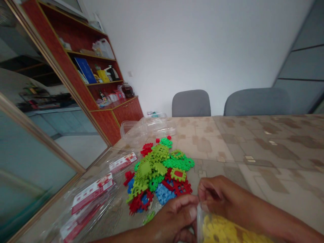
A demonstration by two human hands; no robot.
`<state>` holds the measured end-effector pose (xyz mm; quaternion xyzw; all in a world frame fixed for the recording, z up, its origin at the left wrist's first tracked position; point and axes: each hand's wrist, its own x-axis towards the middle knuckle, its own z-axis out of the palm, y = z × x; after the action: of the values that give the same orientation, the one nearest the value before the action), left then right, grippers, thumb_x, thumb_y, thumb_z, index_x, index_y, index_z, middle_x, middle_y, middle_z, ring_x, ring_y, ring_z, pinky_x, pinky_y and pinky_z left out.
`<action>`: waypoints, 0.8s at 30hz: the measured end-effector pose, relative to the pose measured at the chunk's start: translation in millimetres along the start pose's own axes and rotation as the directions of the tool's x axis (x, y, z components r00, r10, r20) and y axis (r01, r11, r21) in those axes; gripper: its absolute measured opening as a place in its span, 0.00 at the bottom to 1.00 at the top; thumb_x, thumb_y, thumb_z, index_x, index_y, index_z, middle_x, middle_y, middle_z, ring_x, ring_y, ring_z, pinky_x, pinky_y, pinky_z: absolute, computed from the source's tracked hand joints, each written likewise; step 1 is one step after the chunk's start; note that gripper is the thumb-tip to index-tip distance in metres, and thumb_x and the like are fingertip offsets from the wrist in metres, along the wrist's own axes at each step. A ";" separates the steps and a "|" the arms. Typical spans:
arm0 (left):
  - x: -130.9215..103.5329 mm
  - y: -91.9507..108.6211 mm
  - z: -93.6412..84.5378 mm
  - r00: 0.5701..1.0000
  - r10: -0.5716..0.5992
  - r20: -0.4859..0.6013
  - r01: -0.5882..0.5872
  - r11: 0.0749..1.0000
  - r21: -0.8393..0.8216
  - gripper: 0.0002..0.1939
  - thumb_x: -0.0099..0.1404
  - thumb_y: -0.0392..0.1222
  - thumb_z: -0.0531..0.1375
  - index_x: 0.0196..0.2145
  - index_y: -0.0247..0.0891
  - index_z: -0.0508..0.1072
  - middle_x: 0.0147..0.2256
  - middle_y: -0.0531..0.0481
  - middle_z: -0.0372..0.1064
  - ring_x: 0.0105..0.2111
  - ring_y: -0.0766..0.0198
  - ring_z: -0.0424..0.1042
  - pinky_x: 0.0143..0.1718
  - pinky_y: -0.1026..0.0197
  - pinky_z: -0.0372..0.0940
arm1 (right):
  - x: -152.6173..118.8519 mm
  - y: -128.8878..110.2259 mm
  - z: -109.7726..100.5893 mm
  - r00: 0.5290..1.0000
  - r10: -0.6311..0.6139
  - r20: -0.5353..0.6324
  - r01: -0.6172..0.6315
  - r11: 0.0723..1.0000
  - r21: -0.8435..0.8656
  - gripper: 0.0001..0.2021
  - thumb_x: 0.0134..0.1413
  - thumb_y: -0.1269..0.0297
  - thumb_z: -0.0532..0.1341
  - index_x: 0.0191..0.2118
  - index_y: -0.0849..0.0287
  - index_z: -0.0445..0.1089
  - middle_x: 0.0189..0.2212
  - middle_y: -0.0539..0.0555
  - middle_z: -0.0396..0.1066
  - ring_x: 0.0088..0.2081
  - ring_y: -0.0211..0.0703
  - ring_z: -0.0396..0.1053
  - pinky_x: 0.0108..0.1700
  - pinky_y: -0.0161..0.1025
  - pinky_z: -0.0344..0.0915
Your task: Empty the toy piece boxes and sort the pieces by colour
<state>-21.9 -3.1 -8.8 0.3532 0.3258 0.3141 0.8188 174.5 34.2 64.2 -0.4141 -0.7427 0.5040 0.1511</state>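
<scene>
Near the bottom edge, a clear plastic bag [199, 224] of yellow pieces [222, 231] lies between my hands. My left hand [174, 216] pinches the bag's upper left edge, thumb and fingers pressed together. My right hand [217, 195] is closed on the same edge from above, its fingertips close to those of my left hand. Beyond them a pile of plastic building pieces [154, 165] in lime, green, red and blue covers the middle of the table. A lone green piece [149, 217] sits just left of my left hand.
Flat clear packages with red and white cards [92, 192] lie on the left of the patterned table [243, 141]. Clear plastic containers [134, 131] stand behind the pile. Two grey chairs [191, 103] are at the far side, and a wooden shelf [101, 84] stands back left.
</scene>
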 end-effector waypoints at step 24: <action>0.1 36.7 3.6 0.982 -0.181 0.061 0.176 0.981 0.081 0.24 0.51 0.54 0.72 0.31 0.33 0.68 0.27 0.49 0.70 0.26 0.68 0.70 0.29 0.65 0.70 | -1.7 -1.1 -0.6 0.986 0.070 -0.153 -0.103 0.970 -0.222 0.03 0.43 0.69 0.61 0.23 0.58 0.68 0.18 0.46 0.65 0.21 0.34 0.58 0.21 0.30 0.47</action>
<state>-29.6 15.9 21.8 0.3634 0.3398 0.2148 0.8404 175.4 33.1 65.8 -0.4962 -0.7641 0.3899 0.1334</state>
